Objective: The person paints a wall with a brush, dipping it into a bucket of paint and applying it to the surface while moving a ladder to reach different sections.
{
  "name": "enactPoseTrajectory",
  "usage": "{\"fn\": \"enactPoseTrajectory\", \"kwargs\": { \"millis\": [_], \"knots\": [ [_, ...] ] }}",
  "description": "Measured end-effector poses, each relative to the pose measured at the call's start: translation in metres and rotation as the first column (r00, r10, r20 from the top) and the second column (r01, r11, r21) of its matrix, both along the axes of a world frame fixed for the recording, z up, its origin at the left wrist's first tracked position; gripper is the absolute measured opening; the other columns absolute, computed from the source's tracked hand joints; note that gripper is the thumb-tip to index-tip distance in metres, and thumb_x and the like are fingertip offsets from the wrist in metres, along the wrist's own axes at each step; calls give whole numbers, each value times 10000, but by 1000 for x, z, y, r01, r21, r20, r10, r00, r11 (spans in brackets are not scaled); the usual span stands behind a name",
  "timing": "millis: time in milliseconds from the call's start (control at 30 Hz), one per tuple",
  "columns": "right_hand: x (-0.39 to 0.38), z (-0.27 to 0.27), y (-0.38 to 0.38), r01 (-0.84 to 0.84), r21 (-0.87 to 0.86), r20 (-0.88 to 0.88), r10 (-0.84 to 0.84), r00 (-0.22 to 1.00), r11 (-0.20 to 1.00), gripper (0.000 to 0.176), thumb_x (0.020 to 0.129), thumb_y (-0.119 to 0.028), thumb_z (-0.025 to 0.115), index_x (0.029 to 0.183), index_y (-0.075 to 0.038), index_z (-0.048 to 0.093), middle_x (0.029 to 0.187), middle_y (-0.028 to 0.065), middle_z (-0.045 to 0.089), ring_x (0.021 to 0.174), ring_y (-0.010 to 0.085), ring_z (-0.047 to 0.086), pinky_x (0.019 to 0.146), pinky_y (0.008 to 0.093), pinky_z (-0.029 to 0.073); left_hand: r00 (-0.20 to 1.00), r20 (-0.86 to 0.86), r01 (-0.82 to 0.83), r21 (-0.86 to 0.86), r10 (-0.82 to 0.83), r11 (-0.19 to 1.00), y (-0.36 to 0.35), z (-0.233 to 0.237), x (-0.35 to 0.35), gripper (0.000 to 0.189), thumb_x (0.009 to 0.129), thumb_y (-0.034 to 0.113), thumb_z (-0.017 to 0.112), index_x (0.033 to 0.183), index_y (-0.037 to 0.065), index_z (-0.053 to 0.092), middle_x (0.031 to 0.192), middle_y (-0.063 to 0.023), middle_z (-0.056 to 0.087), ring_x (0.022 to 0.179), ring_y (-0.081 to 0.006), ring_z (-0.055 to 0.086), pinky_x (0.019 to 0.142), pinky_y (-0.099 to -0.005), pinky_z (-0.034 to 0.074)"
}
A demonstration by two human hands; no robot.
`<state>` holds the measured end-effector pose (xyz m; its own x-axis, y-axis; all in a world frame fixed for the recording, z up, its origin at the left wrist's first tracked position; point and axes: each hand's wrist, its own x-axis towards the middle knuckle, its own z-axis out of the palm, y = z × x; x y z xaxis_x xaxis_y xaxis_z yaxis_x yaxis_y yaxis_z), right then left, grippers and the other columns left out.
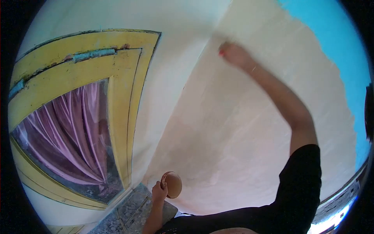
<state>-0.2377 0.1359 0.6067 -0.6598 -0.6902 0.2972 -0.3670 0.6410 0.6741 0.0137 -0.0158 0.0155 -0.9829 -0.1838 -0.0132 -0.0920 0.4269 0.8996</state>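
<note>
My left hand (159, 192) is low in view, its fingers wrapped round the rim of a small round tub (163, 180). Inside the tub shows smooth tan paint (173, 185). High up, at the end of my outstretched arm, my right hand (237, 56) is at the wall (241, 117), close to the corner line. Its fingers look closed, with a small red spot at their edge. Motion blur hides what it grips. Beige covers most of this wall, with darker, damp-looking patches in the middle.
Bright blue paint (327, 35) borders the beige on the right. To the left is a yellow-framed window (120, 117) with a purple curtain (74, 128) behind glass. A pale wall strip (171, 74) runs between window and corner. Grey speckled stone (124, 214) lies below.
</note>
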Motion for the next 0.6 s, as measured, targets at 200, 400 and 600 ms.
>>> {"fn": "enactPoseTrajectory", "kwargs": {
  "millis": [200, 400, 600],
  "knots": [
    [33, -143, -25, 82, -269, 419, 40, 907, 960, 220, 841, -223, 474, 751, -39, 555, 825, 177, 594, 787, 364, 568, 707, 456, 455, 999, 5, 37, -27, -37, 999, -2, 6, 1, 307, 798, 304, 590, 783, 11, 499, 691, -226, 597, 688, -415, 593, 614, -489, 475],
    [-4, -35, 9, 70, -277, 147, -29, 989, 958, 193, 816, -212, 482, 811, -61, 602, 822, 188, 609, 770, 365, 571, 707, 448, 455, 1000, -20, 24, -12, -25, 1000, -1, -12, 2, 306, 799, 305, 589, 795, 13, 498, 697, -216, 598, 697, -407, 595, 621, -489, 473],
    [45, 150, -10, 152, -164, -467, -212, 859, 975, 366, 914, -330, 382, 885, -21, 577, 868, 196, 612, 804, 362, 603, 731, 458, 486, 999, 20, 46, -29, -45, 999, -2, -1, 3, 310, 803, 309, 587, 802, 14, 491, 691, -224, 592, 686, -410, 591, 618, -489, 471]
  ]
}}
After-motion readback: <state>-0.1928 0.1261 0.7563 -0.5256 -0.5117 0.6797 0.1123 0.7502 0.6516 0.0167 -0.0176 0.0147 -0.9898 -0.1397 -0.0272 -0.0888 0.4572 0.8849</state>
